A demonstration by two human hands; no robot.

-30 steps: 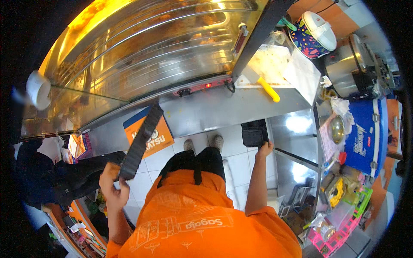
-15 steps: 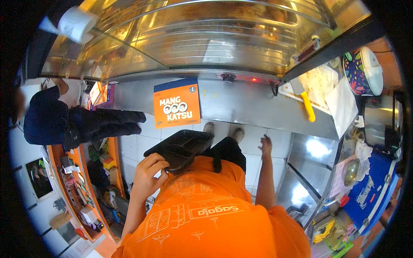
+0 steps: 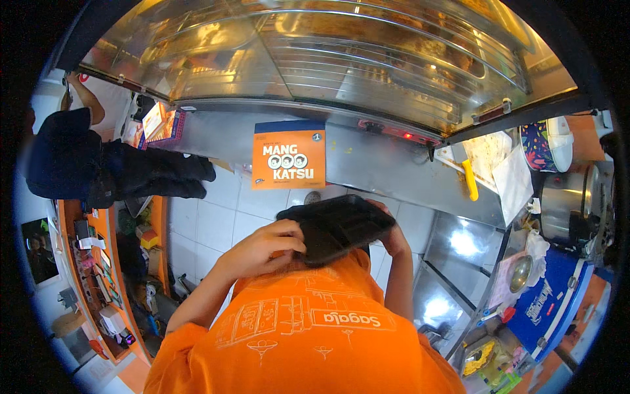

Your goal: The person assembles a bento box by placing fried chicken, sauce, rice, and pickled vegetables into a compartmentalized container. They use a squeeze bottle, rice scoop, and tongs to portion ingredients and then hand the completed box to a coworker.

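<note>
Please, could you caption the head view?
Left hand and right hand hold a black compartment tray before a steel counter.

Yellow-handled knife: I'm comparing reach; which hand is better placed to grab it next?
Likely the right hand, at the right end of the black tray, nearer the knife; the left hand is farther.

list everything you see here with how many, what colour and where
tray: at least 1, black, between the hands
sign: 1, orange and blue, counter's front edge
counter: 1, silver, below cabinet
glass cabinet: 1, silver with yellow glow, top
knife: 1, yellow handle, upper right
paper: 1, white, beside knife
patterned tub: 1, dark blue, far right
pot: 1, silver, below tub
cooler: 1, blue, lower right
shelf: 1, orange, lower left
floor tiles: several, white, middle
other person: 1, dark clothes, left
shirt: 1, orange, lower middle
left hand: 1, bare, tray's left end
right hand: 1, bare, tray's right end
</note>
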